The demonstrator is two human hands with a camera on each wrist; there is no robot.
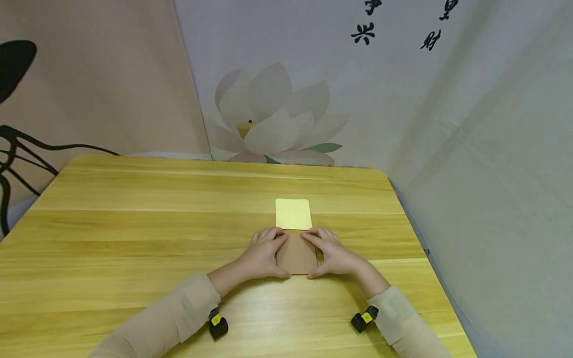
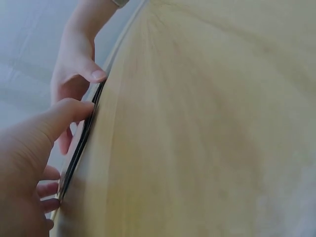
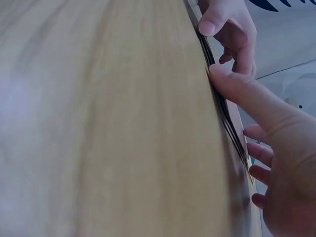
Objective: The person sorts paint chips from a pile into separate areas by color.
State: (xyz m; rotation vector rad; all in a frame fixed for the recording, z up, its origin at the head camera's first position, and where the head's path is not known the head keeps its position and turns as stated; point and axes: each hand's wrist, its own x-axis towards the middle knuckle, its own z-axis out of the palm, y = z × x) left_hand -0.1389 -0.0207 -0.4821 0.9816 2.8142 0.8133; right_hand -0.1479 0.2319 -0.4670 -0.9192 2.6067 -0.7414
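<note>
A flat brown square lies on the wooden table; in the wrist views its near edge shows several thin dark layers, like a small kraft booklet or stack. My left hand holds its left side, thumb at the near edge and fingers at the far corner. Mirroring that, my right hand holds the right side, its thumb against the layered edge. Just beyond it sits a pale yellow square, like a sticky note, near the fingertips of both hands.
The wooden table has rounded far corners. Behind it hangs a pale curtain printed with a lotus and dark characters. A black metal stand is at the far left. Small black devices are strapped at both wrists.
</note>
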